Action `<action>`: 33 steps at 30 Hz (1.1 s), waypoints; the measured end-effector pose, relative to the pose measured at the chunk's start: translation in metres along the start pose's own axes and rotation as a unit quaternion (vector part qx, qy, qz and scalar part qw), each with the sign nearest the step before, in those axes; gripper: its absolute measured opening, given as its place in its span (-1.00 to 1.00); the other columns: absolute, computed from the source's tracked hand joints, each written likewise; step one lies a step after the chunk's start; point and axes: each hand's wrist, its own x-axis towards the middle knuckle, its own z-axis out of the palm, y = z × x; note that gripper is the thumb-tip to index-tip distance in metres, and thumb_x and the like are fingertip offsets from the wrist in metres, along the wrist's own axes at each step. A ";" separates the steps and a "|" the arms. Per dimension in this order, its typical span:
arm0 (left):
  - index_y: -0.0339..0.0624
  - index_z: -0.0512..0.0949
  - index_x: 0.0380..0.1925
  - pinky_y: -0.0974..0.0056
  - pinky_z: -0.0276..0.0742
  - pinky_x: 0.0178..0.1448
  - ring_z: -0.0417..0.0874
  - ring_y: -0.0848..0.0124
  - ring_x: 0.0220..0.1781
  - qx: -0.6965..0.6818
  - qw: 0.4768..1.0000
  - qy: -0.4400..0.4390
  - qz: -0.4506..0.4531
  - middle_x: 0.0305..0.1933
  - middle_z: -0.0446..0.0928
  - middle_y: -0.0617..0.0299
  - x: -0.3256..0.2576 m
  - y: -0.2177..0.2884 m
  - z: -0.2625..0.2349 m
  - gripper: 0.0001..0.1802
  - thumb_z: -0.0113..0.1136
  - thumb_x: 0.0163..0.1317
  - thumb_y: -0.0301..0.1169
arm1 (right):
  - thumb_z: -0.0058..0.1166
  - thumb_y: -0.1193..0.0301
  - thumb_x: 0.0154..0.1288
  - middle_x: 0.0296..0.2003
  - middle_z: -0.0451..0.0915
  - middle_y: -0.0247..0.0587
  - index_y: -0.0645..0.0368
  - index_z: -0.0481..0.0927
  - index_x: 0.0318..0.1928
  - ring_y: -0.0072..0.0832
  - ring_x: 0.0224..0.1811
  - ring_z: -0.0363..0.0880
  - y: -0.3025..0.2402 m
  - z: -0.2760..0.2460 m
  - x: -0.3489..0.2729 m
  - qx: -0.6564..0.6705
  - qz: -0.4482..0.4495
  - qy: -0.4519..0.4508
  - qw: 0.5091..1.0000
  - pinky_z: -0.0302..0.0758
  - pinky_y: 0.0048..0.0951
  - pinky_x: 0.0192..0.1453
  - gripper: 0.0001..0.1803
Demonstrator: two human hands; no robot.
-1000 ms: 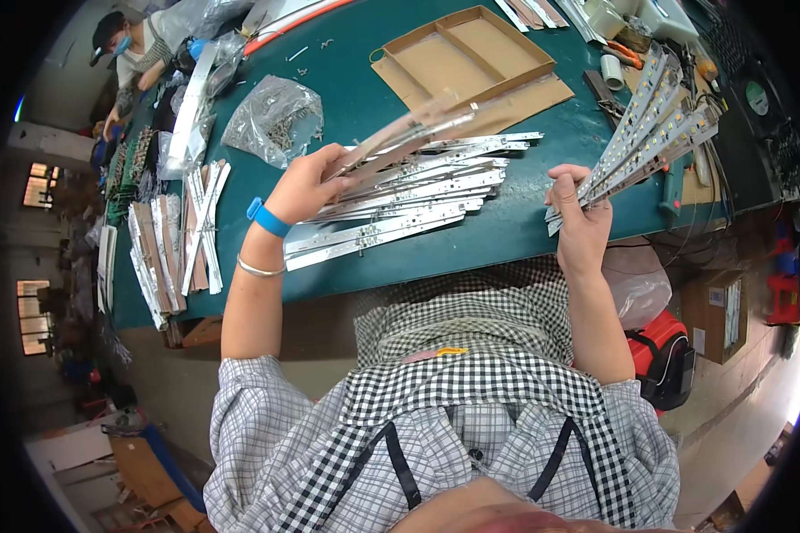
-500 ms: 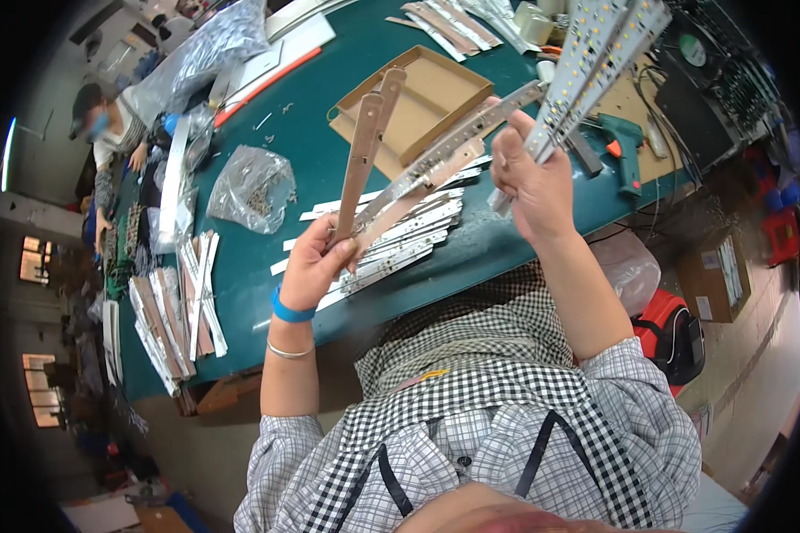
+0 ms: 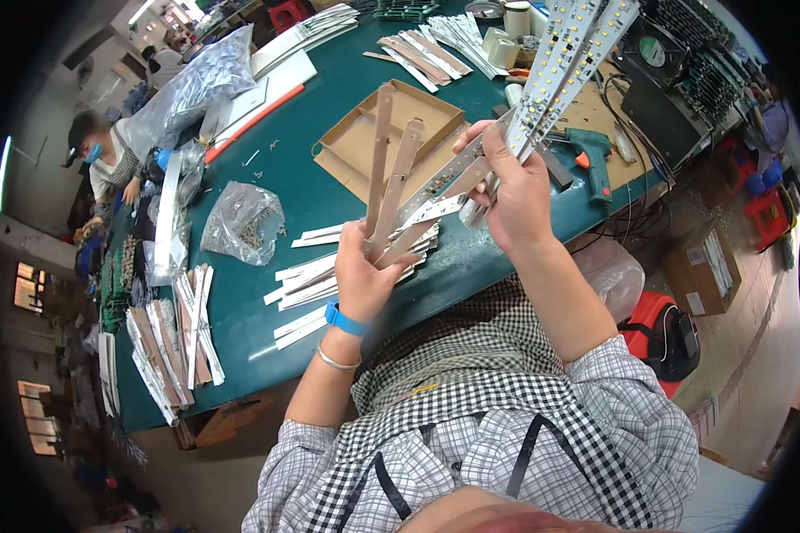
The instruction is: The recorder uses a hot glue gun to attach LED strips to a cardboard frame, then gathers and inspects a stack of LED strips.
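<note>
My left hand [image 3: 364,271] is closed around the lower ends of several narrow strips [image 3: 380,155] with brown backs, which fan upward. My right hand [image 3: 520,204] grips a bundle of white LED strips [image 3: 564,75] dotted with small yellow LEDs, pointing up and away to the right. Between the hands slants another LED strip [image 3: 440,182], its far end by my right fingers; its near end is partly hidden behind the brown strips. Beneath my left hand, a pile of white strips [image 3: 307,289] lies on the green table [image 3: 258,346].
A shallow cardboard tray [image 3: 351,138] lies beyond my hands. To its left sits a clear bag [image 3: 244,222] of small parts. A teal glue gun [image 3: 591,160] rests at right near cables. More strips [image 3: 164,342] are stacked at the left edge. A person [image 3: 116,160] works beyond them.
My left hand has moved right, closer to my right hand, and its brown strips stand more upright. My right thumb and fingers now reach the slanting strip. The view has shifted slightly.
</note>
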 end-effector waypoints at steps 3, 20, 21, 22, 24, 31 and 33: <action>-0.27 0.39 -0.08 0.18 0.51 0.02 0.57 0.18 -0.13 0.119 0.986 0.052 0.108 -0.14 0.50 0.11 0.006 0.003 0.001 -0.37 0.55 -0.17 -0.53 | 0.01 0.23 0.48 -0.33 0.61 -0.38 0.12 0.57 -0.21 -0.79 -0.44 0.46 -0.002 0.004 -0.002 0.002 -0.004 -0.017 1.000 0.24 -0.70 -0.54 -0.76; -0.26 0.38 -0.03 0.46 0.49 -0.26 0.53 0.61 -0.31 -0.134 0.976 0.147 0.090 -0.25 0.56 0.25 0.040 -0.014 0.003 -0.69 0.24 0.29 -0.53 | -0.02 0.33 0.49 -0.32 0.65 -0.14 0.27 0.51 0.00 -0.71 -0.64 0.25 -0.056 0.049 0.043 0.029 -0.266 0.045 0.962 0.18 -0.66 -0.57 -0.74; -0.25 0.38 -0.04 0.44 0.46 -0.28 0.49 0.58 -0.35 -0.117 0.980 0.141 0.082 -0.30 0.52 0.24 0.045 -0.015 0.001 -0.70 0.23 0.28 -0.54 | -0.01 0.33 0.49 -0.31 0.64 -0.14 0.28 0.50 0.02 -0.69 -0.63 0.26 -0.071 0.046 0.044 0.020 -0.296 0.067 0.953 0.19 -0.64 -0.57 -0.72; -0.24 0.39 -0.05 0.42 0.43 -0.29 0.45 0.55 -0.39 -0.097 0.983 0.138 0.072 -0.34 0.48 0.24 0.048 -0.020 -0.005 -0.70 0.23 0.26 -0.55 | -0.02 0.35 0.49 -0.31 0.64 -0.14 0.28 0.50 0.04 -0.69 -0.64 0.25 -0.084 0.040 0.045 0.006 -0.335 0.074 0.939 0.19 -0.64 -0.57 -0.72; -0.22 0.38 -0.07 0.42 0.39 -0.30 0.37 0.53 -0.42 -0.115 0.981 0.137 0.075 -0.37 0.42 0.29 0.057 -0.013 -0.009 -0.75 0.19 0.30 -0.55 | 0.01 0.41 0.46 -0.37 0.64 -0.20 0.26 0.54 -0.01 -0.72 -0.68 0.23 -0.105 0.027 0.043 -0.018 -0.385 0.083 0.919 0.12 -0.67 -0.65 -0.79; -0.26 0.24 0.24 0.44 0.46 -0.31 0.47 0.56 -0.38 -0.267 0.951 0.009 0.158 -0.26 0.41 0.27 0.055 0.046 0.042 -0.58 0.02 0.41 -0.53 | 0.13 0.44 0.39 -0.36 0.58 -0.39 0.19 0.56 0.07 -0.73 -0.37 0.48 -0.064 -0.011 0.012 -0.390 -0.229 0.013 0.892 0.51 -0.65 -0.28 -0.73; -0.26 0.25 0.21 0.42 0.47 -0.25 0.46 0.55 -0.30 -0.279 0.951 -0.017 0.134 -0.27 0.39 0.28 0.050 0.051 0.064 -0.60 0.02 0.42 -0.52 | 0.19 0.38 0.36 -0.33 0.57 -0.42 0.21 0.56 0.05 -0.71 -0.33 0.51 -0.037 -0.016 0.010 -0.340 -0.206 -0.017 0.917 0.52 -0.61 -0.20 -0.69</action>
